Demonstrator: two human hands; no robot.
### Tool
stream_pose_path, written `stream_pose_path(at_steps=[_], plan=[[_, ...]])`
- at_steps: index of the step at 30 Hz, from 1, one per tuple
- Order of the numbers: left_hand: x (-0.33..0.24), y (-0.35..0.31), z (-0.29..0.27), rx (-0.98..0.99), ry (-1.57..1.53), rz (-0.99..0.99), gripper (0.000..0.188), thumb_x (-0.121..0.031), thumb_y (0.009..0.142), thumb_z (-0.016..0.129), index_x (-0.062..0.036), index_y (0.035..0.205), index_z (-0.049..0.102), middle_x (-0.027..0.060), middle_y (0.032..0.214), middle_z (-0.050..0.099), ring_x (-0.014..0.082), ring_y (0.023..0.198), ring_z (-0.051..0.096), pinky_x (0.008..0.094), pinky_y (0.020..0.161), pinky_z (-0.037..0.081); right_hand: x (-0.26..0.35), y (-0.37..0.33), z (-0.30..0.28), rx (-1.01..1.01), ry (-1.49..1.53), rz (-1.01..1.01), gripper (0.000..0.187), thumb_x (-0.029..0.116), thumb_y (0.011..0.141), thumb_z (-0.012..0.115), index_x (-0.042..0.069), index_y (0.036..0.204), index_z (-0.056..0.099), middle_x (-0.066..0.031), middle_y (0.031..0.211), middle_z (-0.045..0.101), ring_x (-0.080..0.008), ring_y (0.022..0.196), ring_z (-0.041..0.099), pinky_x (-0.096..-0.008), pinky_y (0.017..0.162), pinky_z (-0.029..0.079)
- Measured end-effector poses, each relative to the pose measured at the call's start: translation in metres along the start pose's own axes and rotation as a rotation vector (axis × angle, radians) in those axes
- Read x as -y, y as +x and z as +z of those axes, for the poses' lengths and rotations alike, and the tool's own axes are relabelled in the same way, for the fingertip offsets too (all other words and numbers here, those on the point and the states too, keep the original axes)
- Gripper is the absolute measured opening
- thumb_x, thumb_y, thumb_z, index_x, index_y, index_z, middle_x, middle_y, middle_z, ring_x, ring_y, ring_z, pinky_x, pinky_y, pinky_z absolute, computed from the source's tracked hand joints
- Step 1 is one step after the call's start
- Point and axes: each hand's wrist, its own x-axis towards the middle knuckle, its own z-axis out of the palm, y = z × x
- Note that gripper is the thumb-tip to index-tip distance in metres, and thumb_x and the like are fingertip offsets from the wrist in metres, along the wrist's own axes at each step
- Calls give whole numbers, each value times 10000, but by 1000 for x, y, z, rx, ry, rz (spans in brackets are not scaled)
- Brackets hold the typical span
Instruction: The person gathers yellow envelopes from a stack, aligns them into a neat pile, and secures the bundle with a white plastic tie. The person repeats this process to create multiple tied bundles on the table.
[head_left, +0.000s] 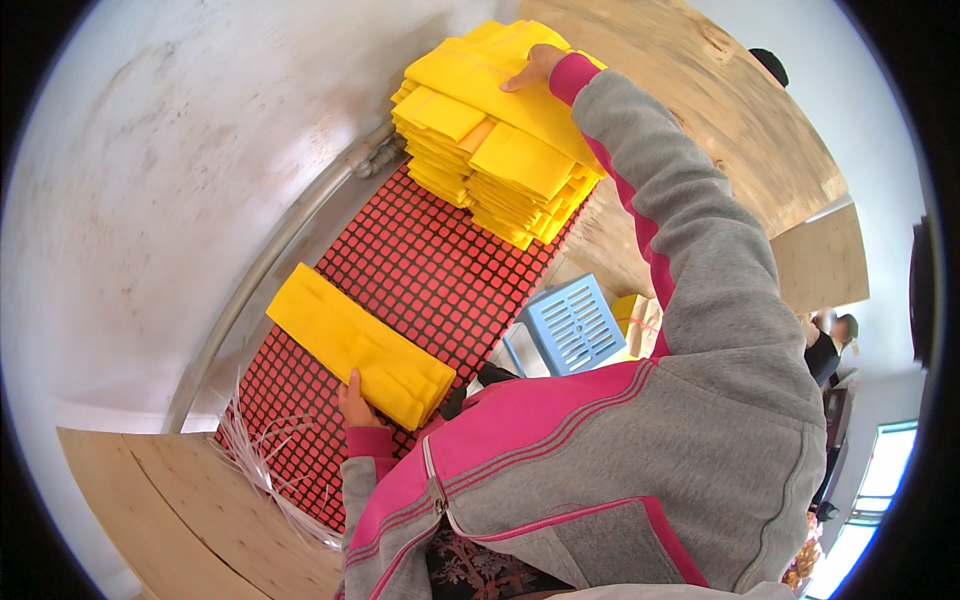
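A tall stack of folded yellow fabric pieces [520, 160] rises at the far end of a red-and-black grid-patterned surface. My right hand [538, 68] reaches across to its top, thumb apart from the curled fingers, gripping the top folded piece; the fingertips are partly hidden. Nearer to me, a separate folded yellow fabric bundle [350, 335] lies slanted on the patterned surface [425, 255]. My left hand [357, 402] holds this bundle by its near edge, with some fingers out of sight.
Loose whitish plastic strips [262, 465] trail over the near left end beside a wooden board [170, 500]. A metal pipe [235, 305] runs along the left wall. A blue slotted plastic stool [575, 325] stands right, below a wooden tabletop [690, 90]. Another person [828, 340] is at far right.
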Motion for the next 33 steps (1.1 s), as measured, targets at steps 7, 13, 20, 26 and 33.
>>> stream_pose_path(at_steps=[7, 13, 20, 26, 33], plan=[[3, 2, 0, 20, -59, 10, 353, -188, 952, 590, 38, 1210, 510, 149, 1140, 597, 262, 973, 618, 382, 834, 533, 8, -2, -27, 287, 31, -70, 1045, 642, 604, 759, -62, 1333, 499, -217, 1328, 549, -340, 1233, 523, -382, 1034, 394], [4, 2, 0, -36, -58, 30, 326, -168, 937, 610, 33, 1186, 544, 124, 1118, 623, 230, 961, 619, 352, 842, 520, 3, -2, -36, 337, 51, -213, 857, 602, 718, 703, 8, 1313, 535, -161, 1257, 607, -287, 1112, 595, -384, 974, 447], [2, 2, -2, -125, 27, 7, 347, -183, 938, 619, 34, 1204, 566, 105, 1133, 642, 194, 988, 626, 304, 855, 497, 32, -35, -47, 621, 929, -101, 579, 276, 867, 726, 13, 1314, 468, -75, 1175, 641, -170, 993, 656, -308, 848, 554], [3, 4, -2, -123, 56, 33, 366, -196, 926, 637, 32, 1203, 566, 93, 1127, 646, 186, 982, 627, 298, 853, 497, 105, -88, -13, 726, 1135, -147, 490, 227, 889, 703, 24, 1290, 508, -63, 1167, 644, -151, 1002, 651, -301, 879, 542], [6, 4, -3, -101, -15, 51, 368, -198, 916, 649, 31, 1190, 562, 98, 1092, 652, 181, 926, 640, 293, 809, 512, 197, -169, 110, 1047, 1229, -187, 396, 179, 892, 690, 5, 1230, 579, -102, 1125, 676, -187, 957, 678, -341, 855, 557]])
